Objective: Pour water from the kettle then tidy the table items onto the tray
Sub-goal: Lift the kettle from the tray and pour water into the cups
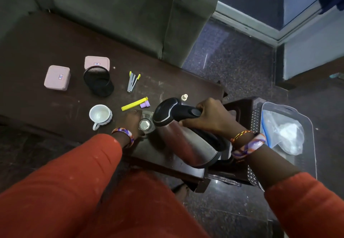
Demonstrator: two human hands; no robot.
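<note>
The right hand (208,118) was clenched round the black handle of the steel kettle (188,140), which was tilted with its lidded top leaning over a clear glass (146,124) near the tabletop's near edge; whether water was running could not be told; the left hand (131,120) was wrapped round the far side of that glass, steadying it; just left of the glass stood a white cup (100,115), upright with its handle toward the near edge; further toward the middle of the dark tabletop (37,42) lay a yellow clip (134,104) touching a small purple piece (145,104), and beyond them a stapler (132,81) with yellow ends; a black mesh holder (98,82) stood toward the far edge, with one pink box (97,63) just behind it and another pink box (57,77) to its left; a small bottle (184,97) stood near the right edge; off that edge, on a dark stool, sat the clear tray (309,137) holding a plastic bag (284,133).
</note>
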